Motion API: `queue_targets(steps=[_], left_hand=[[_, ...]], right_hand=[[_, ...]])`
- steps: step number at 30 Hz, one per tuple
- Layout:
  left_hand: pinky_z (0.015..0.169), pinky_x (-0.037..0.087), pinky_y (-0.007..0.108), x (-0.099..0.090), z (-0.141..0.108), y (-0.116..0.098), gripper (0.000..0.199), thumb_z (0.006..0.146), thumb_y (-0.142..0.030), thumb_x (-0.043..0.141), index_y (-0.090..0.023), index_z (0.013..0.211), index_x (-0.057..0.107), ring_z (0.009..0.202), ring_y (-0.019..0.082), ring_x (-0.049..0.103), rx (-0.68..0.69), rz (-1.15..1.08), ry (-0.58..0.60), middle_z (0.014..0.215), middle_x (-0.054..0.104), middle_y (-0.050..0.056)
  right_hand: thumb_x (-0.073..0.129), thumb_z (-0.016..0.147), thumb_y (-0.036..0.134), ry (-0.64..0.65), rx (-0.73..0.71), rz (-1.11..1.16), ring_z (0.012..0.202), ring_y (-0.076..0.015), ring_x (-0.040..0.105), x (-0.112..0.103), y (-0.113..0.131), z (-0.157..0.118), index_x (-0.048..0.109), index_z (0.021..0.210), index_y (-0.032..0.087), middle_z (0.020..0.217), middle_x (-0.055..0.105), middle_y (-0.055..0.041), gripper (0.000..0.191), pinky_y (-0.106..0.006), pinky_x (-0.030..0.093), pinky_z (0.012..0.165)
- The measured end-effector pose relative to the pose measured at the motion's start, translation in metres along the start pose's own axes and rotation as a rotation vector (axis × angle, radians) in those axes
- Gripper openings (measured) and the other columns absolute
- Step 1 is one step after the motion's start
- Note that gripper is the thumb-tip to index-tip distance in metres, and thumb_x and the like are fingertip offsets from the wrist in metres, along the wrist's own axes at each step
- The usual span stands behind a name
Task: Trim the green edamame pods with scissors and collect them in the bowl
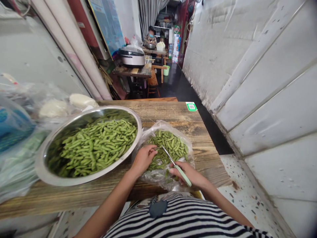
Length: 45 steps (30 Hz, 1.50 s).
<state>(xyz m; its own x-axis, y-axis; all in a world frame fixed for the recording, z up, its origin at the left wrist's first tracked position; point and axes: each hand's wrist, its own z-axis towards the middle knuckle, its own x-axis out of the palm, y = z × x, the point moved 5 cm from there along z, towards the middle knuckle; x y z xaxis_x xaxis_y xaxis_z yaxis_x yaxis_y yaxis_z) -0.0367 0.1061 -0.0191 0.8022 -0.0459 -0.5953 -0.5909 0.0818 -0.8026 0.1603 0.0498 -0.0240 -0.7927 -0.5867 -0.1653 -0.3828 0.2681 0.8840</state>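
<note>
My right hand [187,173] is wrapped round the pale green handles of a pair of scissors [169,155], whose metal blades point up and left. At the blade tips, my left hand [145,158] has its thumb and fingers pinched together; what they hold is too small to make out. Both hands are over a clear plastic bag [190,148] spread open on the table, with green edamame pods [170,142] heaped in it. To the left stands a large steel basin [140,127] holding many more pods [99,145].
The wooden table [205,142] bears a green QR-code card [191,106] at its far right corner. Plastic bags [19,158] crowd the left side. Beyond are a rice cooker [132,56] on another table and a seated person [150,38]. A white wall [247,82] runs along the right.
</note>
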Motion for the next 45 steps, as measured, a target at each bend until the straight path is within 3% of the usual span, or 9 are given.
queue_targets(steps=[4,9,15,20,24,29,35,41,45], left_hand=[[0.068,0.050,0.031,0.000,-0.005,0.006,0.023,0.070,-0.031,0.064,-0.017,0.085,0.070,0.069,0.020,0.065,-0.115,-0.268,-0.053,0.077,0.072,0.004],[0.074,0.048,0.030,0.001,-0.010,0.005,0.028,0.066,-0.040,0.067,-0.015,0.080,0.072,0.075,0.020,0.065,-0.202,-0.408,-0.064,0.082,0.074,0.006],[0.051,0.038,0.021,0.006,-0.013,0.007,0.027,0.064,-0.040,0.071,-0.014,0.066,0.064,0.050,0.009,0.050,-0.256,-0.551,-0.059,0.056,0.062,-0.001],[0.043,0.031,0.018,0.009,-0.018,0.003,0.033,0.058,-0.037,0.076,-0.014,0.078,0.063,0.045,0.007,0.047,-0.359,-0.723,0.037,0.053,0.057,-0.005],[0.053,0.044,0.021,0.007,-0.021,0.001,0.041,0.055,-0.032,0.079,-0.012,0.087,0.064,0.056,0.011,0.060,-0.427,-0.839,0.045,0.063,0.066,0.001],[0.067,0.051,0.022,0.004,-0.020,0.001,0.038,0.052,-0.029,0.083,-0.012,0.079,0.061,0.070,0.014,0.067,-0.458,-1.007,-0.051,0.070,0.071,0.005],[0.069,0.053,0.023,0.010,-0.023,0.001,0.039,0.052,-0.030,0.083,-0.011,0.078,0.063,0.070,0.015,0.068,-0.441,-1.002,-0.050,0.069,0.071,0.004],[0.069,0.053,0.025,0.008,-0.025,0.002,0.039,0.053,-0.031,0.082,-0.010,0.079,0.064,0.067,0.015,0.068,-0.435,-0.958,-0.067,0.069,0.071,0.005],[0.068,0.053,0.026,0.008,-0.026,0.000,0.038,0.054,-0.032,0.082,-0.010,0.079,0.065,0.065,0.015,0.068,-0.428,-0.935,-0.052,0.068,0.071,0.005]], right_hand=[[0.056,0.080,0.059,0.015,-0.007,-0.070,0.041,-0.0070,0.041,0.000,0.003,0.000,0.057,0.102,0.015,0.055,0.046,0.0055,0.049,-0.017,0.032,0.038],[0.058,0.081,0.056,0.000,-0.050,-0.135,0.048,-0.0077,0.042,-0.001,0.014,-0.002,0.059,0.097,0.014,0.059,0.049,0.0041,0.044,-0.018,0.033,0.045],[0.064,0.077,0.052,-0.004,-0.108,-0.153,0.051,-0.0078,0.039,0.001,0.021,0.001,0.061,0.089,0.014,0.056,0.045,0.0052,0.041,-0.018,0.030,0.047],[0.066,0.072,0.056,-0.025,-0.030,-0.042,0.042,-0.0058,0.034,0.009,0.011,0.008,0.058,0.080,0.014,0.051,0.040,0.0071,0.043,-0.018,0.025,0.039],[0.067,0.069,0.059,-0.034,0.029,0.091,0.035,-0.0063,0.034,0.011,0.006,0.010,0.057,0.083,0.016,0.045,0.040,0.0089,0.047,-0.018,0.026,0.035],[0.063,0.074,0.058,0.052,0.001,0.149,0.039,-0.0063,0.039,0.011,0.012,0.003,0.055,0.090,0.017,0.050,0.044,0.0079,0.045,-0.017,0.032,0.037],[0.062,0.075,0.058,0.060,0.012,0.106,0.039,-0.0064,0.035,0.012,0.018,-0.003,0.056,0.094,0.016,0.048,0.040,0.0085,0.046,-0.017,0.028,0.037],[0.059,0.078,0.057,0.068,-0.070,-0.074,0.046,-0.0072,0.038,0.007,0.027,-0.004,0.059,0.097,0.013,0.056,0.044,0.0056,0.048,-0.018,0.029,0.041],[0.066,0.075,0.050,0.025,-0.171,-0.149,0.054,-0.0074,0.038,0.001,0.030,-0.003,0.062,0.088,0.012,0.060,0.045,0.0046,0.041,-0.017,0.030,0.047]])
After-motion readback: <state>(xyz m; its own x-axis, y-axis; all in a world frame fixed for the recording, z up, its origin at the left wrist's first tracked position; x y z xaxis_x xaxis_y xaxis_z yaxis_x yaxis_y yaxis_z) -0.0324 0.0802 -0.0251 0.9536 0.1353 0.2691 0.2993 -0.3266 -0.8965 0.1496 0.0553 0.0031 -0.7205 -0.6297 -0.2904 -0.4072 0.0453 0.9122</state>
